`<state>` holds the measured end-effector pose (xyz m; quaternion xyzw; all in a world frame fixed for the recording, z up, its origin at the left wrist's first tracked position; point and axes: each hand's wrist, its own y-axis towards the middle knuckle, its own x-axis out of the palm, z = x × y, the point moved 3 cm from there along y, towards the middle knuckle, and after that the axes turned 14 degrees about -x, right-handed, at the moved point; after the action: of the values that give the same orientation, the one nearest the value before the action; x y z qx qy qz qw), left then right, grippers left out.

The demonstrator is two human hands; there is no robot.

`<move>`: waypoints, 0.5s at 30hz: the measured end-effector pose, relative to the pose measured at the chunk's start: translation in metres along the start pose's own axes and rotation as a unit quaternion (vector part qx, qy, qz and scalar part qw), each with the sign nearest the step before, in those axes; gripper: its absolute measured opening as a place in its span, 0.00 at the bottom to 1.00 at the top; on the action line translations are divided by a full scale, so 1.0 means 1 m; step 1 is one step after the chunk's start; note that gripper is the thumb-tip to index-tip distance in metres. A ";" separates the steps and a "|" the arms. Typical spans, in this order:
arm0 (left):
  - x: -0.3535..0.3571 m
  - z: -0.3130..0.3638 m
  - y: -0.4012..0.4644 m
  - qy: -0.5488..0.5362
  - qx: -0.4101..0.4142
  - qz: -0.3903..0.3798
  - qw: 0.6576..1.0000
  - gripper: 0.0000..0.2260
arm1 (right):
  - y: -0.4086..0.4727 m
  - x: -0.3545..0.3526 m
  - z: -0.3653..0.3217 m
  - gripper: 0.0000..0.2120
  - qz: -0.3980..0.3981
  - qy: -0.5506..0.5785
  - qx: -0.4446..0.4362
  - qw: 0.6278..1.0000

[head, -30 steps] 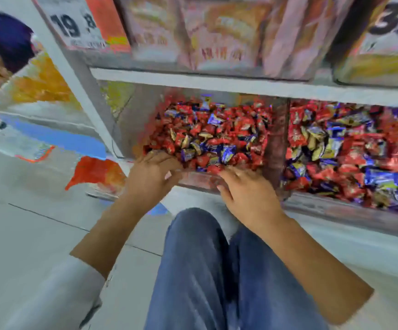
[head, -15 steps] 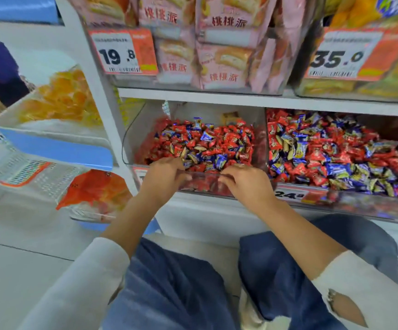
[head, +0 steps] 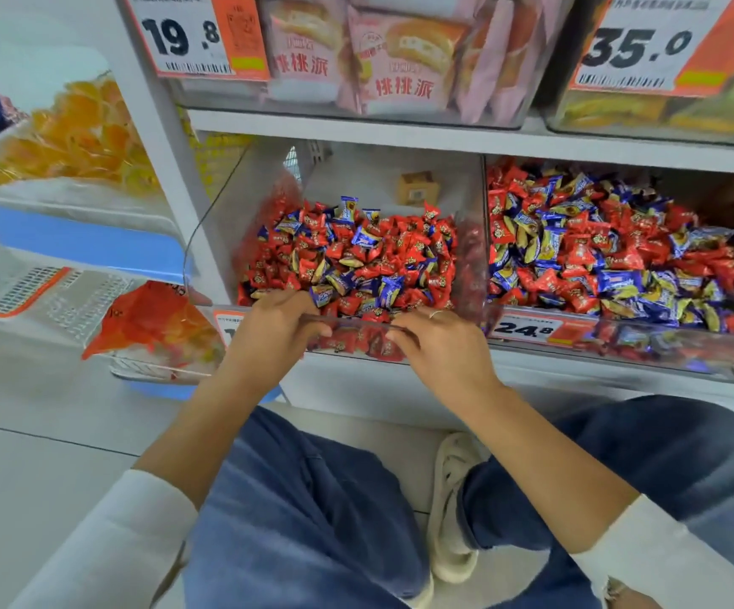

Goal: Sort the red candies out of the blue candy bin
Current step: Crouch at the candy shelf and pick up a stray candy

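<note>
**Both hands on the front lip of the left candy bin**

Head view: a white shop shelf (head: 400,136) carries two clear plastic bins side by side on its lower level. The left bin (head: 242,200) holds mostly red candies (head: 404,248) with blue candies (head: 365,237) scattered through them; the right bin (head: 620,345) holds a more even mix of red and blue wrappers. A price tag (head: 527,329) reading 24.8 sits on the right bin's front. Above, pink snack packs (head: 400,59) stand behind a 19.8 tag (head: 189,37), and a 35.0 tag (head: 646,46) hangs further right. The floor is pale grey tile, and a low blue-edged tray (head: 71,239) of orange goods stands to the left.

The left hand (head: 277,331) and right hand (head: 444,349) sit apart on the left bin's front wall, fingers curled over its clear rim. The candies lie just beyond and touching the fingertips. Whether either hand also pinches a wrapper cannot be told.

The left bin's own tag is mostly covered by the left hand. A small tan box (head: 415,189) at the bin's back is too blurred to read. The person crouches in blue jeans (head: 303,520), with one pale shoe (head: 453,498) showing between the knees; the right bin runs off the frame edge.
</note>
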<state>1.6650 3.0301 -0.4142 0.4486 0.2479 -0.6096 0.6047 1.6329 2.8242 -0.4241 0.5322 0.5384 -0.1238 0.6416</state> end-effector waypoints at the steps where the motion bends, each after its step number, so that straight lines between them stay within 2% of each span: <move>1: 0.000 -0.001 -0.001 0.011 -0.004 -0.001 1.000 0.11 | -0.001 0.001 -0.002 0.08 -0.001 0.003 0.001 1.000; 3: -0.001 0.002 -0.003 0.041 -0.005 0.001 0.999 0.12 | -0.003 -0.005 -0.003 0.09 0.014 0.013 -0.002 1.000; 5: -0.003 0.023 -0.005 0.041 -0.006 0.017 0.999 0.17 | -0.012 -0.028 0.003 0.11 0.072 0.023 0.003 0.997; 7: 0.000 0.065 -0.006 -0.017 0.013 0.036 0.999 0.17 | -0.034 -0.061 0.018 0.09 0.148 0.022 0.003 0.989; 9: 0.012 0.121 -0.004 -0.074 0.081 0.044 0.993 0.12 | -0.067 -0.092 0.046 0.08 0.179 -0.022 0.018 0.983; 12: 0.050 0.188 0.006 -0.065 0.172 0.020 0.983 0.08 | -0.109 -0.118 0.103 0.13 0.107 -0.079 0.113 0.985; 15: 0.086 0.224 0.018 0.031 0.158 -0.065 0.985 0.15 | -0.138 -0.127 0.149 0.17 0.018 -0.113 0.155 0.981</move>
<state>1.6381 2.7936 -0.3763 0.5399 0.1959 -0.6651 0.4772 1.5659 2.5940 -0.4177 0.6174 0.4268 -0.2534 0.6103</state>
